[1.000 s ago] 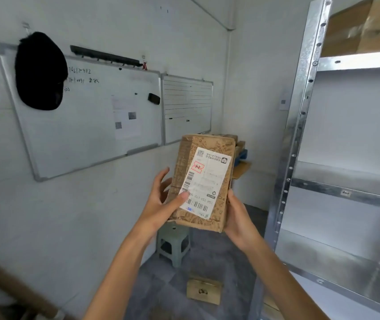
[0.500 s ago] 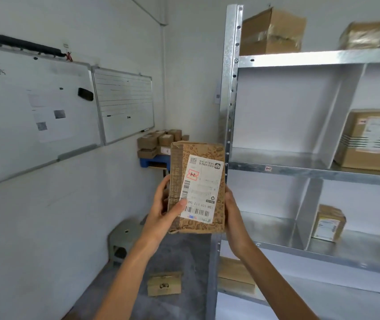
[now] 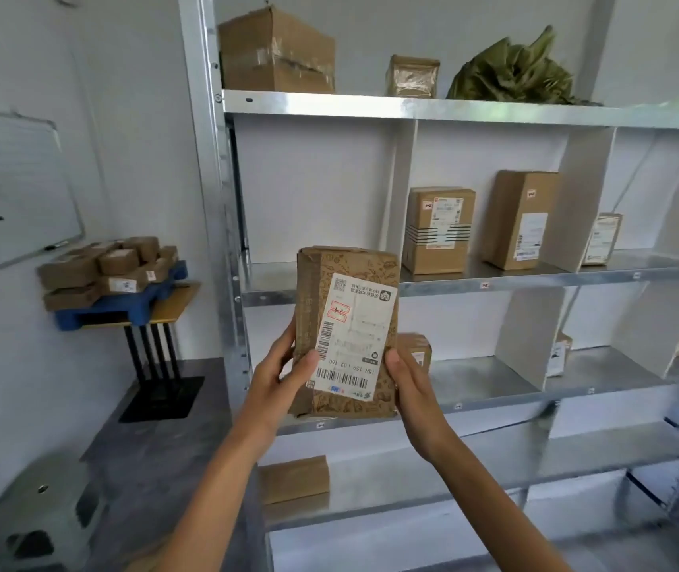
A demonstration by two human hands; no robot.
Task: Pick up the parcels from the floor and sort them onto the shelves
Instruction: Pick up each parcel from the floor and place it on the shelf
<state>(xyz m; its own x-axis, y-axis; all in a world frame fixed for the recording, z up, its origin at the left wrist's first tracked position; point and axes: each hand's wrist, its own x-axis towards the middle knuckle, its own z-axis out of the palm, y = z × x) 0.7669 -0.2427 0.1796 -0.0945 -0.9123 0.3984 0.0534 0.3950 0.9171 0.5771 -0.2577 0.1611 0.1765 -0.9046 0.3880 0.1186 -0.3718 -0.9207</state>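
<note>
I hold a brown printed cardboard parcel (image 3: 346,307) upright in front of the metal shelving (image 3: 474,282), its white shipping label with a barcode facing me. My left hand (image 3: 278,377) grips its lower left edge, thumb on the label. My right hand (image 3: 410,386) grips the lower right edge. The parcel sits at the height of the shelf unit's left bays, between the middle and lower shelves.
Several boxes stand on the shelves: two tall cartons (image 3: 438,229) on the middle shelf, a large box (image 3: 275,51) and a green bag (image 3: 511,72) on top. A blue pallet of parcels (image 3: 106,274) rests on a stand at left. A grey stool (image 3: 44,513) is on the floor.
My view has swung right from the whiteboard wall to the shelving. Both hands have kept the parcel upright in front of me, and it now hangs before the left shelf bays.
</note>
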